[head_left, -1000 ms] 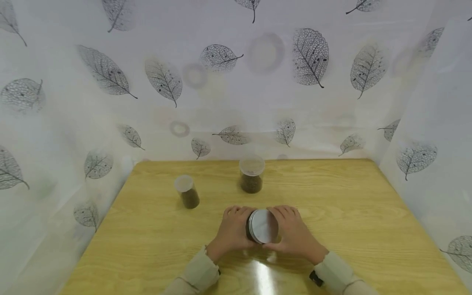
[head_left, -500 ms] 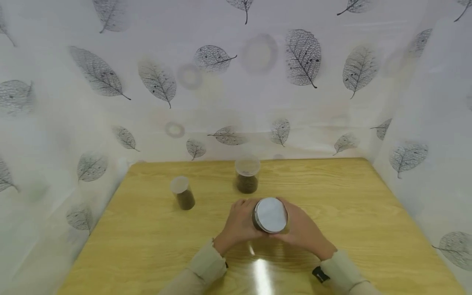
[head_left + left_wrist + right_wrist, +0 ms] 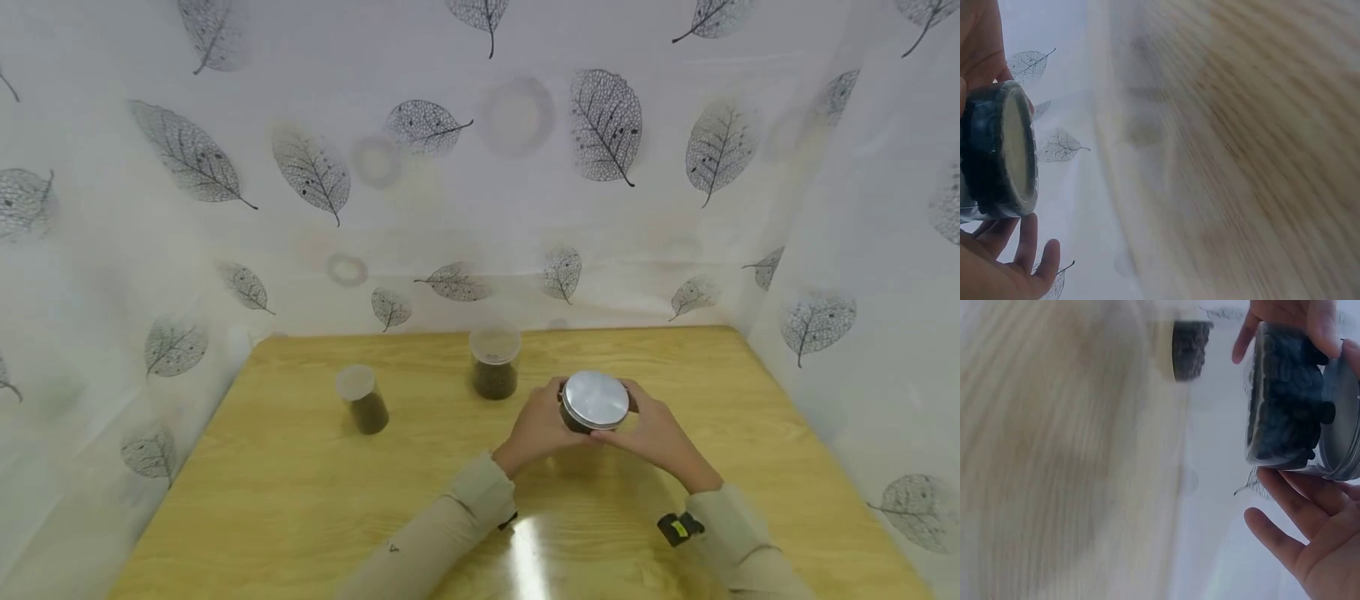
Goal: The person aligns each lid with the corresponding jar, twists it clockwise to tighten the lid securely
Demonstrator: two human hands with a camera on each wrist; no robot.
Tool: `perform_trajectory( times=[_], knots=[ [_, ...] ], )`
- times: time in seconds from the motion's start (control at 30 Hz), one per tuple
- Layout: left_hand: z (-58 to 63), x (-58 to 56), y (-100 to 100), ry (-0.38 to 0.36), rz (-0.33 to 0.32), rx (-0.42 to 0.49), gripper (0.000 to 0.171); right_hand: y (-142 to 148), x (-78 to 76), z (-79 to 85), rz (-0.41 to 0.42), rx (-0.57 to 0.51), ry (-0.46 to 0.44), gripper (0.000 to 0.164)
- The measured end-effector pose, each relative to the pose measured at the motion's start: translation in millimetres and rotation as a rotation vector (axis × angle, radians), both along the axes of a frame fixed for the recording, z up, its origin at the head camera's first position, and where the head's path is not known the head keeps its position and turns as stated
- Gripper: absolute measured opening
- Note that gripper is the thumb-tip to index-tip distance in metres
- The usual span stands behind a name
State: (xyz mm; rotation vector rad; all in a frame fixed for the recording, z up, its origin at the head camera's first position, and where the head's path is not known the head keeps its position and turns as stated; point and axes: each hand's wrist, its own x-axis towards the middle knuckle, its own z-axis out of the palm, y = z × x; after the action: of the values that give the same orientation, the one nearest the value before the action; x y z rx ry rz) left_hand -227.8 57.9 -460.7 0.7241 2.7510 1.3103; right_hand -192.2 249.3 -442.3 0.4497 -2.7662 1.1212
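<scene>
A clear round jar [image 3: 1288, 400] with a flat silver lid [image 3: 596, 398] is held up above the table between both hands. Dark lumpy pieces fill much of it, leaving a gap below the lid. My left hand [image 3: 540, 425] grips its left side, and my right hand [image 3: 656, 429] grips the right, thumbs at the near side. In the left wrist view the jar [image 3: 1000, 150] shows its pale underside, apart from the tabletop. Some fingertips behind the jar are hidden in the head view.
Two more clear jars with dark contents stand on the wood-grain table [image 3: 300, 517]: a narrow one [image 3: 363, 400] at left and a wider one [image 3: 495, 362] near the back edge. A leaf-patterned white sheet [image 3: 480, 208] encloses the back and sides.
Both hands have carried the silver-lidded jar rightward and farther from the body. The two other jars stay standing on the table, while the head view has shifted slightly.
</scene>
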Motion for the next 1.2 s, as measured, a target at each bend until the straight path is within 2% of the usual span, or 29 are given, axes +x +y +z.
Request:
perform_trajectory(
  times=[0.1,0.33,0.63,0.9,1.2],
  knots=[
    [-2.7,-9.8,15.6,-0.048,0.007,0.047,0.093,12.4,-10.1,-0.5,-0.02,-0.009,-0.041,0.079],
    [-10.4,-31.6,47.3,-0.095,-0.043,0.168,0.085,38.7,-28.9,-6.6,-0.095,-0.01,-0.085,0.078],
    [-28.2,-56.9,79.1,-0.081,-0.022,0.126,0.084,59.9,-43.4,-13.2,-0.103,0.027,-0.114,0.081],
    [-40.9,-60.7,96.0,-0.14,-0.015,0.145,0.082,73.1,-44.6,-23.1,-0.129,0.035,-0.154,0.085],
    [-46.0,-55.0,112.1,-0.179,-0.018,0.071,0.082,86.7,-35.2,-30.4,-0.171,0.005,-0.226,0.087]
  ],
)
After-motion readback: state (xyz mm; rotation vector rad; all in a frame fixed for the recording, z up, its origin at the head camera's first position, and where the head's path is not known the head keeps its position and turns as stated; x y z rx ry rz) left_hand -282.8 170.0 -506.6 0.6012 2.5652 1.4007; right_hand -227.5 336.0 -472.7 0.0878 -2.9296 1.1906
